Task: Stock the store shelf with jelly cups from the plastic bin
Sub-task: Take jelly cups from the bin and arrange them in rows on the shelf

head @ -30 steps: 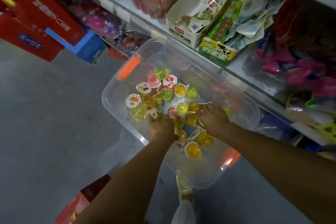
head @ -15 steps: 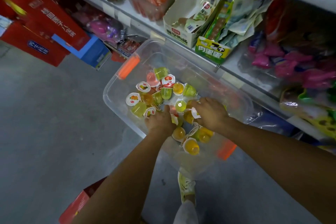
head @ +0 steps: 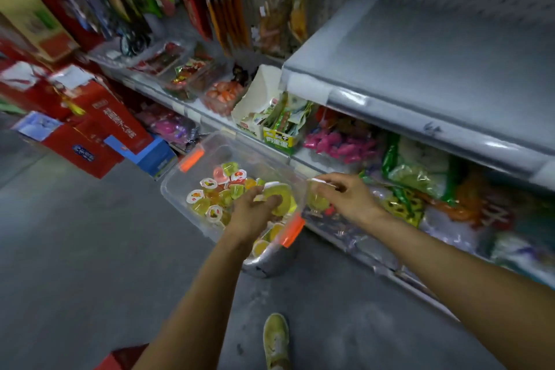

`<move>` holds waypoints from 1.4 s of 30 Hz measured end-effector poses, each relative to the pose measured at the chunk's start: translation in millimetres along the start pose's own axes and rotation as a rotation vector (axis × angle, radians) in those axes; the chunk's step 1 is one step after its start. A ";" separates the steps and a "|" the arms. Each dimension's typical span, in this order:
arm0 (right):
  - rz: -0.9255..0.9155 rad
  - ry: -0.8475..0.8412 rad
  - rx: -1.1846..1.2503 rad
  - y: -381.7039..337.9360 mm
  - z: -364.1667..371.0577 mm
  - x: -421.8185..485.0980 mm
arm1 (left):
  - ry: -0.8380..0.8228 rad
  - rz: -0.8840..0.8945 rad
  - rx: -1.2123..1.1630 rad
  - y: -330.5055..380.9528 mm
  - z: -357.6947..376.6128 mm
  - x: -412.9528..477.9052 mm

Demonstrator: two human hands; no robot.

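Observation:
A clear plastic bin [head: 177, 192] with orange handles sits on the floor against the lower shelf, holding several yellow, green and red jelly cups [head: 210, 198]. My left hand [head: 250, 213] is raised above the bin and grips green and yellow jelly cups [head: 280, 197]. To its right, my right hand [head: 342, 198] is lifted past the bin's rim and holds a yellow jelly cup [head: 318, 200] with a white lid. A bare grey shelf [head: 435, 69] spans the upper right.
The lower shelf [head: 345, 156] is packed with snack bags, pink packets and cardboard display boxes [head: 264, 111]. Red gift boxes [head: 99, 129] stand on the floor at left. My yellow shoe [head: 276, 339] is on the grey floor below the bin.
Both hands have come up out of the bin with jelly cups in them. The view has tilted up, so the bare upper shelf now shows.

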State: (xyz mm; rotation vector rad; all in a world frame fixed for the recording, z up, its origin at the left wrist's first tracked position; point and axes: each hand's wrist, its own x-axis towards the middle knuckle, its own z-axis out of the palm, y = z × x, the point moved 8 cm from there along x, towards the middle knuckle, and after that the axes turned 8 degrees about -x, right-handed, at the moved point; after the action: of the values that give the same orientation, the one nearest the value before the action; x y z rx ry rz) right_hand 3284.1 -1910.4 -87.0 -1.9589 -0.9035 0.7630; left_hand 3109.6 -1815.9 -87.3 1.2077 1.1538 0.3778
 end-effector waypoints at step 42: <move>-0.155 0.883 -0.171 -133.3 -650.5 -261.1 | -0.568 1.099 0.063 419.9 427.9 -355.8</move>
State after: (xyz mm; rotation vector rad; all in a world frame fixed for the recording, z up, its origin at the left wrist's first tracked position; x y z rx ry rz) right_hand 3598.7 -2346.8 381.7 -2.0378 -0.5590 -0.2933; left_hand 3455.3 -2154.4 414.6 1.7850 -0.0689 0.7429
